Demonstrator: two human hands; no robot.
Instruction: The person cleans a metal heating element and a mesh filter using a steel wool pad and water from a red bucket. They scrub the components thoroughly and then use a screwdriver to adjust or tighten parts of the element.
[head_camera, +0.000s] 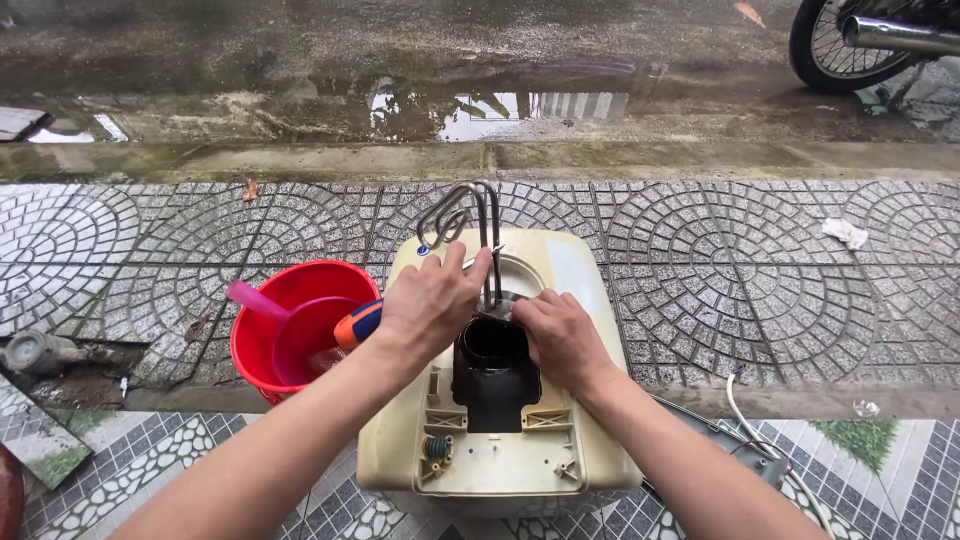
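Wet patterned pavement (720, 250) out front, cream water heater tank (500, 460) sitting on it. Left hand (432, 300) grips a screwdriver (357, 324); right hand (558, 335) pinches the metal heating element (470, 215) at the opening, red bucket (300, 325) beside.

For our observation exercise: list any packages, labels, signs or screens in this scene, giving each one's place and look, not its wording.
Pale rectangular patch, perhaps a label: on the cream appliance casing, beyond the right hand; whitish-blue, too blurred to be sure.
No packages, signs or screens show.

We are looking down from one head camera, close over the heater (500, 400) at six o'clock, facing the wet street (400, 60) at twelve o'clock.
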